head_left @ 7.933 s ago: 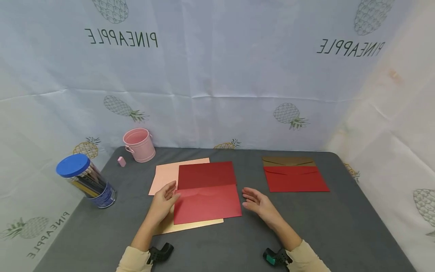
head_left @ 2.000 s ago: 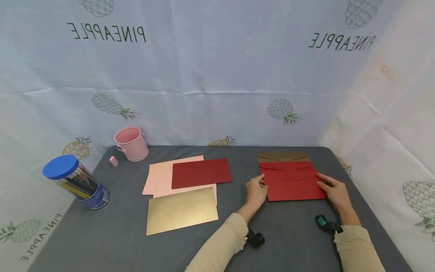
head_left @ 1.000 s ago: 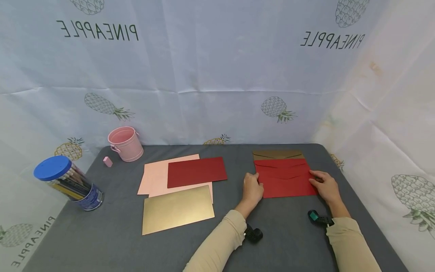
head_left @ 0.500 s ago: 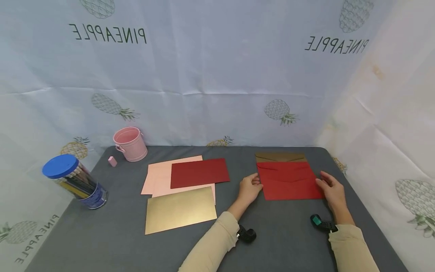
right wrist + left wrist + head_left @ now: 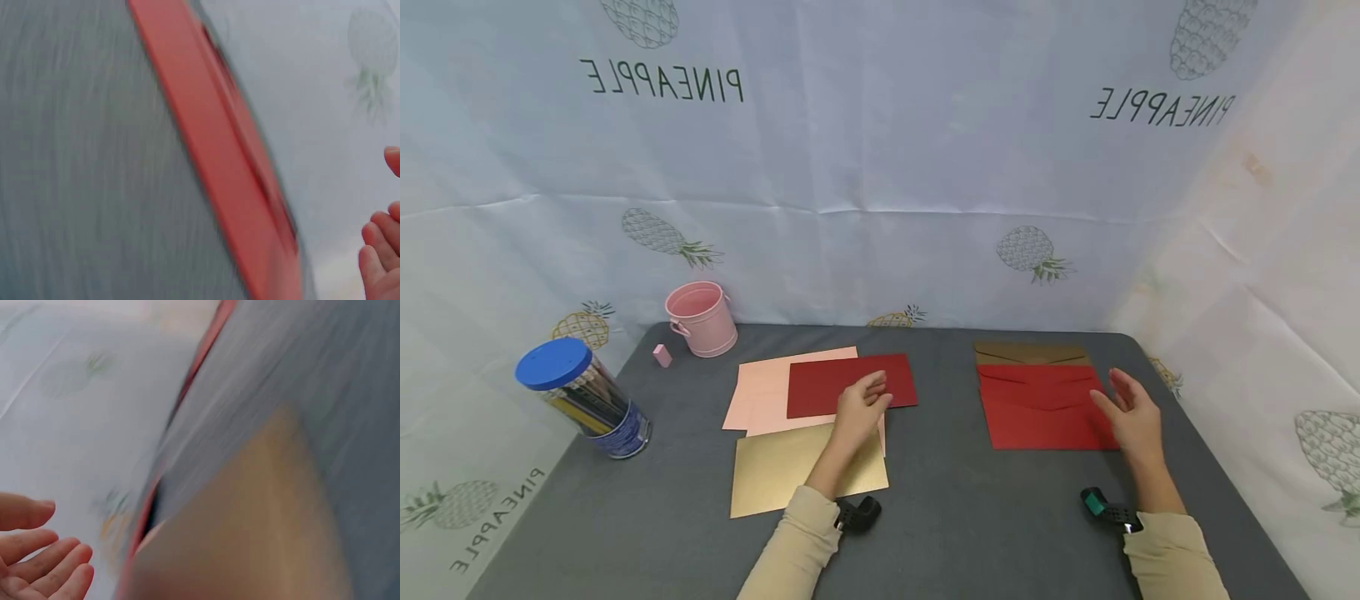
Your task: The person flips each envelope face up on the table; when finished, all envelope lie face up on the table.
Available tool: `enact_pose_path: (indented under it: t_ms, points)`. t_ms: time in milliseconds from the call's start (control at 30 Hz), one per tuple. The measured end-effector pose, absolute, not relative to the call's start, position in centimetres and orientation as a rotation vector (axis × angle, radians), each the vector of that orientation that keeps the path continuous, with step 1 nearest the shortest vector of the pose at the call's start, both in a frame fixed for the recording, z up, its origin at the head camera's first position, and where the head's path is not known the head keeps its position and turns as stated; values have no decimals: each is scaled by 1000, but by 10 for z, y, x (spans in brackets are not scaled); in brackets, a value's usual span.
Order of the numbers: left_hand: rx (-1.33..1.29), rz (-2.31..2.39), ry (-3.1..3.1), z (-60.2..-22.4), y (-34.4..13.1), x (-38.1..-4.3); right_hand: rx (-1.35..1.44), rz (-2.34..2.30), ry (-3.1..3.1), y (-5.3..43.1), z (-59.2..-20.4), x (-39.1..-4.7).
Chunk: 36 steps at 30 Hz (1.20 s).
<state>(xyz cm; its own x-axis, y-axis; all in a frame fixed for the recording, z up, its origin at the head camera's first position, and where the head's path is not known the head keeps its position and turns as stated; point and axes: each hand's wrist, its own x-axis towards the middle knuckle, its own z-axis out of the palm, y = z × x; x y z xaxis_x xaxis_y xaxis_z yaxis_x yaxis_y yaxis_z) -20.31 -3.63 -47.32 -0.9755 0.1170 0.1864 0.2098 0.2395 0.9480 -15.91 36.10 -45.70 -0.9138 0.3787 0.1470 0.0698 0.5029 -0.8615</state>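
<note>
Two overlapping red envelopes [image 5: 1048, 421] lie at the right of the table, with a brown envelope [image 5: 1033, 353] showing behind them. My right hand [image 5: 1135, 421] is beside their right edge with fingers loosely spread and nothing held; in the right wrist view the red envelopes [image 5: 206, 150] are blurred. My left hand [image 5: 859, 412] overlaps the dark red card [image 5: 827, 387] and the gold card [image 5: 775, 471] in the head view, fingers relaxed around no object. Pale pink cards [image 5: 760, 383] stick out from under the dark red card. In the left wrist view the gold card [image 5: 250, 519] is blurred.
A pink bucket [image 5: 703, 321] stands at the back left, with a small pink block [image 5: 662, 356] beside it. Nearer the left edge is a clear jar of pencils [image 5: 598, 408] with a blue lid. Pineapple-printed cloth [image 5: 880, 150] hangs behind the grey table.
The lighter red envelope moved from the left pile onto the right-hand envelopes. Over the last half second my left hand left their edge and swung left over the cards.
</note>
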Motion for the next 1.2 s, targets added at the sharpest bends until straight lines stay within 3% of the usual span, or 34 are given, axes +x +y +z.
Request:
enact_pose_path:
  t_ms: [267, 467, 767, 1200]
  points:
    - [83, -1693, -2387, -461, -116, -214, 65, 1707, -2371, 283, -456, -174]
    - [253, -1662, -2430, -472, -147, -216, 296, 1974, -2363, 210, -463, -190]
    - [324, -1744, -2406, -483, -152, -216, 248, 2009, -2536, 149, -487, -208]
    - [209, -1718, -2399, -488, -151, -220, 178, 1899, -2487, 132, -503, -213]
